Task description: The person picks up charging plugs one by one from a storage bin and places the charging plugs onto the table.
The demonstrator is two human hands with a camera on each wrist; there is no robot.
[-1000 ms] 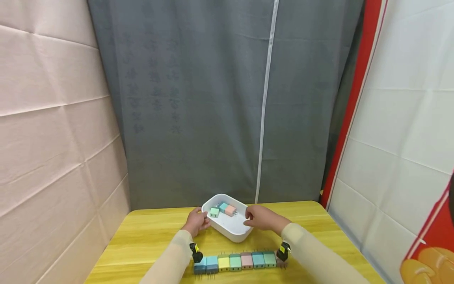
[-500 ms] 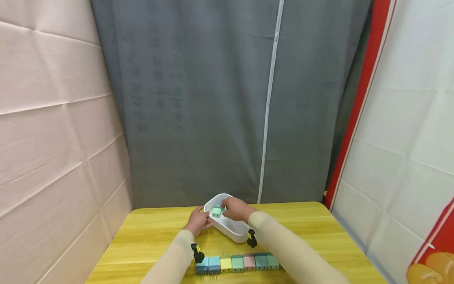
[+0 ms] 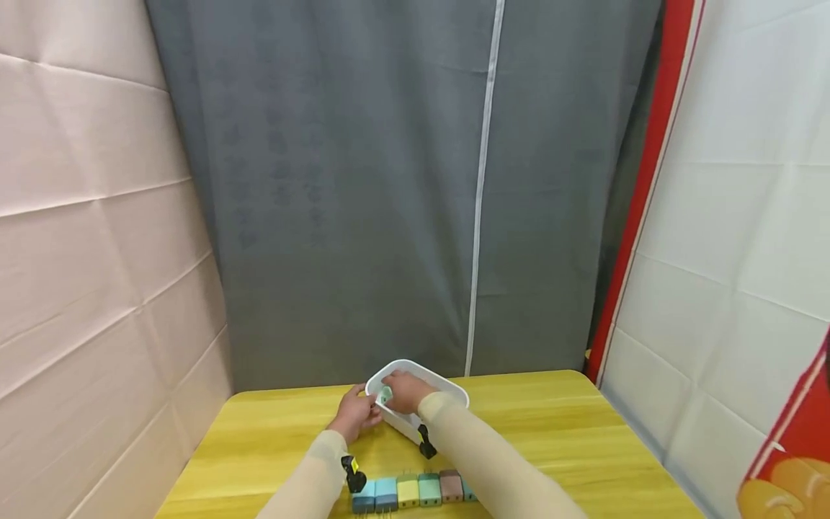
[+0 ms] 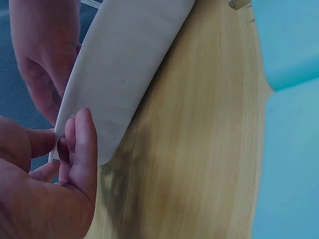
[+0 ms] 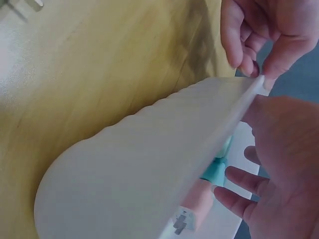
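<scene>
My left hand (image 3: 353, 414) holds the near left corner of a white plastic bin (image 3: 458, 391), thumb and fingers pinching its rim in the left wrist view. My right hand (image 3: 405, 393) reaches down inside the bin at its left end. Between its thumb and forefinger in the head view is a light green charger plug (image 3: 385, 395). The right wrist view shows a pink charger plug (image 5: 198, 203) with metal prongs and a teal one (image 5: 215, 172) in the bin, beside that hand's other fingers. The bin wall partly hides the thumb tip.
A row of charger plugs, among them a yellow one (image 3: 408, 493) and a blue one (image 3: 386, 491), lies along the near side of the wooden table (image 3: 272, 447). The right forearm covers the row's right end. A grey curtain (image 3: 350, 216) hangs behind.
My right hand has moved left from the bin's right rim, over the pink and blue plugs, to the green one at the left end. The left hand keeps its hold on the bin.
</scene>
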